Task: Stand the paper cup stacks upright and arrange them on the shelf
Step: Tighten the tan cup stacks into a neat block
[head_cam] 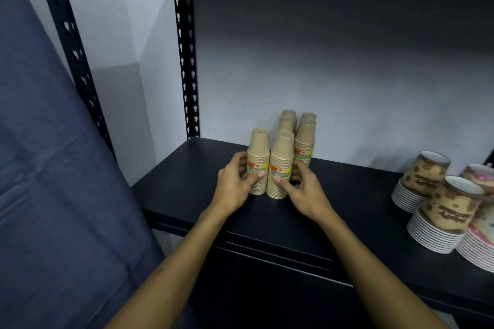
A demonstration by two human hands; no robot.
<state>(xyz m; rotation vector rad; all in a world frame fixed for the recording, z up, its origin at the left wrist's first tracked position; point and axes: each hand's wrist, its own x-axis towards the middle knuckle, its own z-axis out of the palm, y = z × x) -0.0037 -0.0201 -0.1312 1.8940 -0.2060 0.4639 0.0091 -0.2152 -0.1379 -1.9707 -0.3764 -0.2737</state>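
Observation:
Several tan paper cup stacks stand upright, mouths down, in a tight cluster on the black shelf (347, 195) near the back wall. My left hand (235, 184) wraps the front left stack (258, 152), thumb across its yellow label. My right hand (302, 189) holds the front right stack (282, 155), thumb on its label and fingers behind it. The two front stacks touch each other. More tan stacks (304, 133) stand right behind them, partly hidden.
Patterned cup stacks with white rims (419, 181) stand upright at the shelf's right end. A black perforated upright (187, 61) rises at the back left and another at the front left. A blue fabric surface (53, 168) fills the left side.

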